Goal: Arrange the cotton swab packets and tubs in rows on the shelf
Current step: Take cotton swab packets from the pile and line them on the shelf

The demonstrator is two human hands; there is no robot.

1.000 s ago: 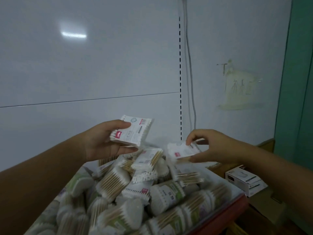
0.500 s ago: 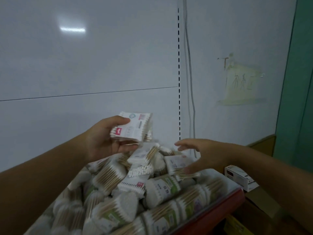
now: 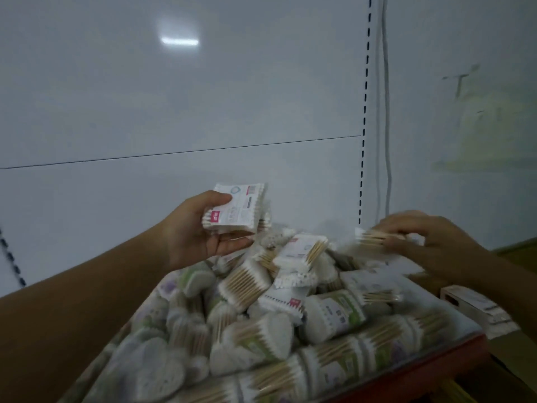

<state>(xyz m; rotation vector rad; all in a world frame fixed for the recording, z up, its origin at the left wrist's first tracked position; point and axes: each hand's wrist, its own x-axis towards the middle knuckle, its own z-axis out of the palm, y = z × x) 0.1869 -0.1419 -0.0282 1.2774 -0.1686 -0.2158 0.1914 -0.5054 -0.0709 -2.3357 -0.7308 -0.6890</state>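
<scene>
1. White packet stack [image 3: 236, 209]: pinched in left hand [image 3: 194, 237], thumb above, fingers [image 3: 232, 244] beneath, over the heap [image 3: 276, 315] on the shelf [image 3: 421, 370].
2. Right hand [image 3: 430, 237]: blurred, fingers curled on a wooden-stemmed packet [image 3: 374, 237]; best squared onto the stack before rowing.

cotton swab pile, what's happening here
A person is sorting a heap of cotton swab packets and tubs on a red-edged shelf. The left hand holds a stack of flat packets above the heap; the right hand grips a blurred packet at its right side. Most of the heap lies jumbled.
</scene>
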